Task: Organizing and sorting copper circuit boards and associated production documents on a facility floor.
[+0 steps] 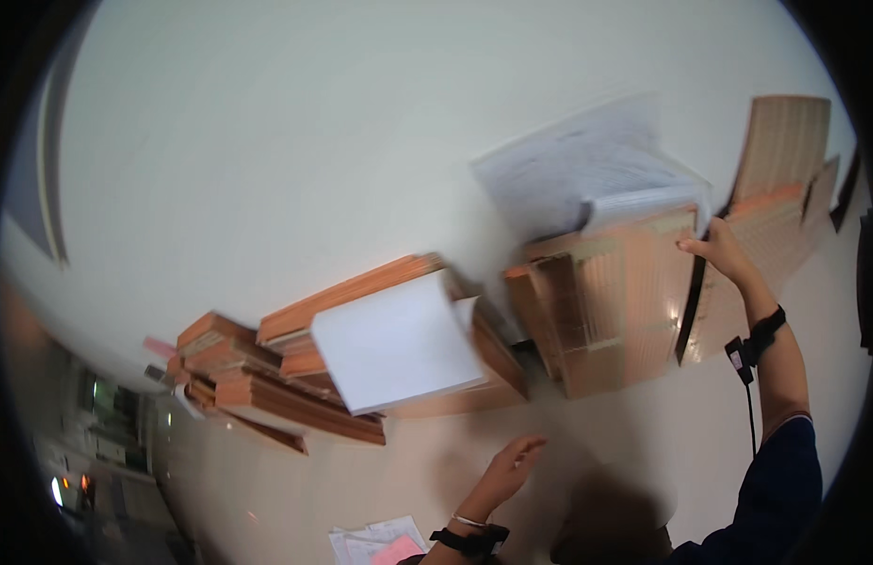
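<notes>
My right hand (pixel 724 250) reaches up to the upper right corner of a leaning stack of brown panels (pixel 644 301). Its thumb lies across the front face, and the other fingers curl round the edge, partly hidden. Blurred printed papers (pixel 587 165) rest against the wall on top of this stack, close to that hand. My left hand (pixel 507 471) hangs low in front of the stacks, holding nothing, its fingers loosely bent and apart. Nearest to it on the left, a white sheet (pixel 399 344) covers part of another group of wooden panels (pixel 352 292).
More reddish-brown panels (pixel 295 405) lean at the left, and tall ribbed panels (pixel 785 141) stand at the far right. Loose papers with a pink sheet (pixel 399 551) lie on the floor (pixel 314 490) near me. A pale wall (pixel 295 141) rises behind everything.
</notes>
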{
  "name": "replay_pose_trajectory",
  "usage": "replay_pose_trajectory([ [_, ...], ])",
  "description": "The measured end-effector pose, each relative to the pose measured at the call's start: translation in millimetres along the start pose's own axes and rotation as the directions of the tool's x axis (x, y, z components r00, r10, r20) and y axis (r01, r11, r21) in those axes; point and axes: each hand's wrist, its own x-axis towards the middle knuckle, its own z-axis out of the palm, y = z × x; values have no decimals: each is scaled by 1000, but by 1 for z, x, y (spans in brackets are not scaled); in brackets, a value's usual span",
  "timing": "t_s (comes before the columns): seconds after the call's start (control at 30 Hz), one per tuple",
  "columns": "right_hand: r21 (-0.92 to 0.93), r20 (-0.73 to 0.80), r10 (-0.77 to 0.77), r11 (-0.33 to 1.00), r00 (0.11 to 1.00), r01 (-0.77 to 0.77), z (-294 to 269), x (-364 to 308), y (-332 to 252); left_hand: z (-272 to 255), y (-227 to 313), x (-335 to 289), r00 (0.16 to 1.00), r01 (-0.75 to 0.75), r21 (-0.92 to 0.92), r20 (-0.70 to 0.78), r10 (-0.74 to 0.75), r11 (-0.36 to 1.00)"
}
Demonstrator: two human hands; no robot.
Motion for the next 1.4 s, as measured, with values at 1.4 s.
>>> replay_pose_trajectory([
  [1.4, -507, 584, -799, -221, 144, 833, 656, -143, -474, -241, -225, -288, 564, -643, -517, -819, -108, 564],
])
